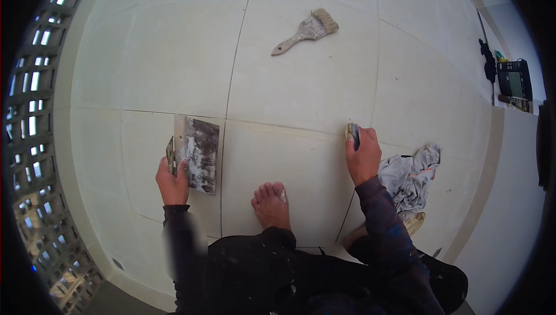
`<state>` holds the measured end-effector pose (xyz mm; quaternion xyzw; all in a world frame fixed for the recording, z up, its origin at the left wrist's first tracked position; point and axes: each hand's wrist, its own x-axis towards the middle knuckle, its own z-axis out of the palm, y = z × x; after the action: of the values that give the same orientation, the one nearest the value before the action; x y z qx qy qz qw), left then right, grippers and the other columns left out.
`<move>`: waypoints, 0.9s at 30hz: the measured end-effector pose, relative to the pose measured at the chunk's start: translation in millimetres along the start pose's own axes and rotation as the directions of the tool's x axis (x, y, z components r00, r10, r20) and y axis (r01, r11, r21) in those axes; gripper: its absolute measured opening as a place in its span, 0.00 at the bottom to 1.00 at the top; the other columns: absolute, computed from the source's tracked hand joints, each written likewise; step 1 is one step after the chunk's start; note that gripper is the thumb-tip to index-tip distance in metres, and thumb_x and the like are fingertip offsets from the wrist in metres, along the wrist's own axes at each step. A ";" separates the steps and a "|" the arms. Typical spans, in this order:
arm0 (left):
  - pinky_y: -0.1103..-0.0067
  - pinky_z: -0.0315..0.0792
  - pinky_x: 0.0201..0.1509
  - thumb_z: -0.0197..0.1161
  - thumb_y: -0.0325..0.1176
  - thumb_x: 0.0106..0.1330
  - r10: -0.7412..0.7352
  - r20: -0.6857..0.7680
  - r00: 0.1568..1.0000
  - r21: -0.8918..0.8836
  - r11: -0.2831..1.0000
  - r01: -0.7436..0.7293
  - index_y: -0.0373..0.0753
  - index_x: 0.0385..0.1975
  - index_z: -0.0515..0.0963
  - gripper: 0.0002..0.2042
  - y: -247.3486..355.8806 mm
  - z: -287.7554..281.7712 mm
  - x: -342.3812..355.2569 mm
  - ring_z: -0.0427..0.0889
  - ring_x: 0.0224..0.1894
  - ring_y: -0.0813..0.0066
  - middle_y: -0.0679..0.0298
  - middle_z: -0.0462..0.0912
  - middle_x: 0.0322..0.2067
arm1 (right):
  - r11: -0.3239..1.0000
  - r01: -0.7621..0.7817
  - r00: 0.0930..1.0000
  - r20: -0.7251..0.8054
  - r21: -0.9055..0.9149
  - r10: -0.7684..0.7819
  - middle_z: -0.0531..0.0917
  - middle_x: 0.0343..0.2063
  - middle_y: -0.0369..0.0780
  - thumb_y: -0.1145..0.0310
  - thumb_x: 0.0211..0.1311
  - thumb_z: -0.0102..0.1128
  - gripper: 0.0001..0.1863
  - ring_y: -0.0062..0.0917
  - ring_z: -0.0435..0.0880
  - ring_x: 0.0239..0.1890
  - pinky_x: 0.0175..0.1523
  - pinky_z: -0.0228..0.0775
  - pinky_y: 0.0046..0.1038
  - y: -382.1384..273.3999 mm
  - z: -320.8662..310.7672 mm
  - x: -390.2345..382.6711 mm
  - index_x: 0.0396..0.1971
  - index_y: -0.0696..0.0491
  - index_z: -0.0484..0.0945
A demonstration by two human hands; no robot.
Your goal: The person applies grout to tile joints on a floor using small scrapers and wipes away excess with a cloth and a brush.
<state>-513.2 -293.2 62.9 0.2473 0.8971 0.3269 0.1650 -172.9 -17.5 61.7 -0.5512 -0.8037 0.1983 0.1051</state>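
Note:
My left hand (172,184) is closed round the handle of a plastering trowel (204,155). The trowel's broad, dark rectangular blade is smeared with white paste and tilted over the floor tiles. My right hand (364,153) is closed on a small yellowish and dark piece (352,133), mostly hidden by the fingers; its kind is unclear. That hand is low over a tile, close to the joint line. Beyond both hands lies a flat paintbrush (307,31) with a worn handle and pale bristles, touched by neither hand.
Pale tiles (289,95) with thin joints cover the floor. A crumpled grey cloth (408,176) lies right of my right hand, with a yellowish item (414,222) beside it. My bare foot (272,204) rests between my hands. A perforated block wall (35,100) borders the left; a dark device (514,80) sits far right.

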 end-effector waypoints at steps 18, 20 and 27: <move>0.62 0.78 0.47 0.66 0.38 0.67 0.711 0.612 0.348 0.013 0.431 -0.902 0.36 0.40 0.78 0.11 297.1 283.2 128.2 0.83 0.46 0.52 0.56 0.81 0.41 | 0.147 -0.051 0.992 0.033 0.988 0.125 0.79 0.50 0.48 0.70 0.61 0.61 0.19 0.48 0.82 0.47 0.51 0.78 0.40 -205.8 181.3 -30.2 0.51 0.61 0.77; 0.62 0.78 0.47 0.66 0.36 0.67 0.690 0.644 0.332 0.002 0.431 -0.902 0.37 0.40 0.78 0.10 294.5 297.5 120.6 0.83 0.46 0.53 0.56 0.81 0.41 | 0.576 0.020 0.990 0.065 0.818 -0.128 0.79 0.51 0.48 0.68 0.61 0.63 0.20 0.48 0.80 0.50 0.52 0.77 0.40 -183.4 163.8 -30.5 0.51 0.60 0.78; 0.64 0.80 0.44 0.66 0.30 0.61 0.704 0.572 0.420 0.041 0.487 -0.872 0.38 0.35 0.80 0.06 273.5 319.8 102.0 0.84 0.44 0.58 0.57 0.81 0.38 | 0.998 -0.066 0.997 0.044 0.010 0.065 0.76 0.36 0.44 0.76 0.53 0.64 0.21 0.40 0.78 0.41 0.43 0.73 0.39 -47.0 17.0 -51.8 0.50 0.60 0.79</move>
<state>-359.0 106.1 -2.2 0.7416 0.6368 0.1359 0.1617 -200.0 -83.8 69.4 -0.5721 -0.7861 0.2183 0.0842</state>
